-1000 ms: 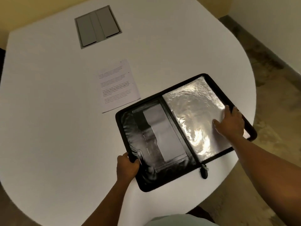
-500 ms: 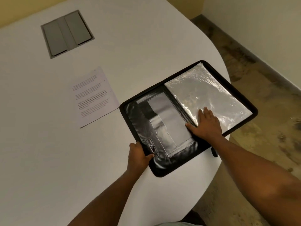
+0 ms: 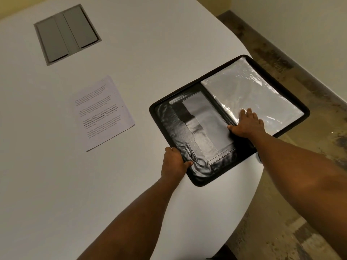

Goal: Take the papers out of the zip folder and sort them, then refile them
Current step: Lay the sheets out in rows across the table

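Your right hand point(image 3: 247, 124) lies flat, its fingers point(image 3: 248, 112) straight and spread, pressing the near corner of the plastic sleeves point(image 3: 249, 96) beside the spine of the zip folder point(image 3: 293, 98); it has hold of nothing. Your left hand point(image 3: 173, 164) grips the folder's near left edge, thumb curled over onto the black inner pocket point(image 3: 176, 128), steadying it. The folder lies open on the white surface point(image 3: 131, 53), its far right corner overhanging the edge. The sleeves' long axis runs away from your right fingers toward that far corner, so the right hand is the nearer one to lift or slide out a page. One printed sheet point(image 3: 103, 113) already lies left of the folder, well apart; a grey hatch point(image 3: 65, 34) sits farther beyond it.
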`<action>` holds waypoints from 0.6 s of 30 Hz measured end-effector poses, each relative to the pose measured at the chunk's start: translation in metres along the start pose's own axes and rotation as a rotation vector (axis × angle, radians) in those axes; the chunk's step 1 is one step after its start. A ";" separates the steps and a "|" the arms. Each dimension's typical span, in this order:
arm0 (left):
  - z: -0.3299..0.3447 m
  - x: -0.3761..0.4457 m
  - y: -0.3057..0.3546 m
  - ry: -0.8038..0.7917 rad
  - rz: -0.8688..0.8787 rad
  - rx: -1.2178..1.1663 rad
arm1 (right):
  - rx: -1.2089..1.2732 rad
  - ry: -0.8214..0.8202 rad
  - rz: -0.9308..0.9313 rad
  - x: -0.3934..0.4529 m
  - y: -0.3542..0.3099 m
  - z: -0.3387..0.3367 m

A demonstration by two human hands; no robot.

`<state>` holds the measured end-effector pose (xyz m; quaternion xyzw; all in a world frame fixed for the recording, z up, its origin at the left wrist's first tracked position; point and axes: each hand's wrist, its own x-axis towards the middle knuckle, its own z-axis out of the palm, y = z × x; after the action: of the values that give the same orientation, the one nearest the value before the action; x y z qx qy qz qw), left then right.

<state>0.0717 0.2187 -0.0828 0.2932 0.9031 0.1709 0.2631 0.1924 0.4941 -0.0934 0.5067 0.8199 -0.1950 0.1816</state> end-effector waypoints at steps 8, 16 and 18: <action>-0.013 -0.003 -0.024 0.064 0.091 0.411 | 0.015 0.271 -0.202 -0.031 -0.051 0.026; -0.033 -0.022 -0.075 0.141 0.007 0.277 | 0.107 0.360 -0.455 -0.080 -0.110 0.068; -0.046 -0.028 -0.102 0.173 -0.089 0.221 | 0.116 0.356 -0.536 -0.089 -0.132 0.078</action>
<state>0.0201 0.1157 -0.0823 0.2643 0.9478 0.0829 0.1578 0.1184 0.3323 -0.0982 0.3086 0.9305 -0.1906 -0.0514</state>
